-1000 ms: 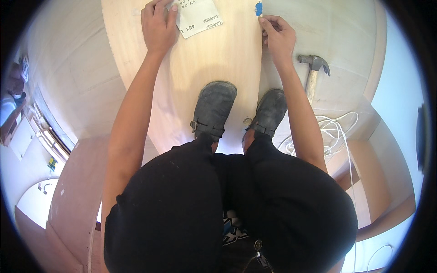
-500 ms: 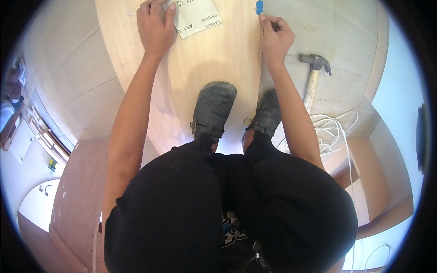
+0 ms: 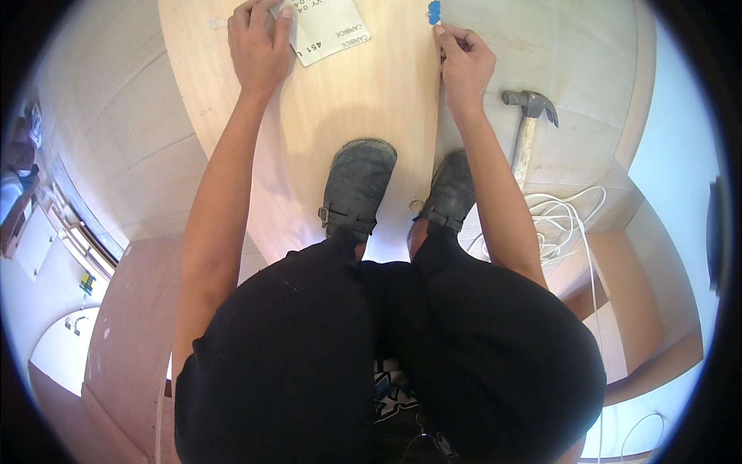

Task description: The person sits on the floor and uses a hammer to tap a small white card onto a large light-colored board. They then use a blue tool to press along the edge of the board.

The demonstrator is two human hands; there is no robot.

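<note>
A pale sheet of sandpaper (image 3: 328, 35) with print on its back lies over the light wooden board (image 3: 379, 100). My left hand (image 3: 261, 52) grips its left edge, thumb on top and fingers curled. Across the board, my right hand (image 3: 468, 66) is closed in a pinch at the board's right edge. A small blue-tipped piece (image 3: 434, 12) of unclear kind sticks up from the pinching fingertips. My left shoe (image 3: 361, 185) rests on the board, between my forearms; the other shoe (image 3: 450, 189) is beside its right edge.
A claw hammer (image 3: 527, 127) with a wooden handle lies right of my right forearm. Below it is a loose coil of white cable (image 3: 556, 224). An open wooden box-like frame (image 3: 630, 294) stands at the right, and a reddish wooden panel (image 3: 139, 317) at the left.
The whole view has shifted slightly, with things sitting a little farther left. Both hands keep nearly the same pose and hold.
</note>
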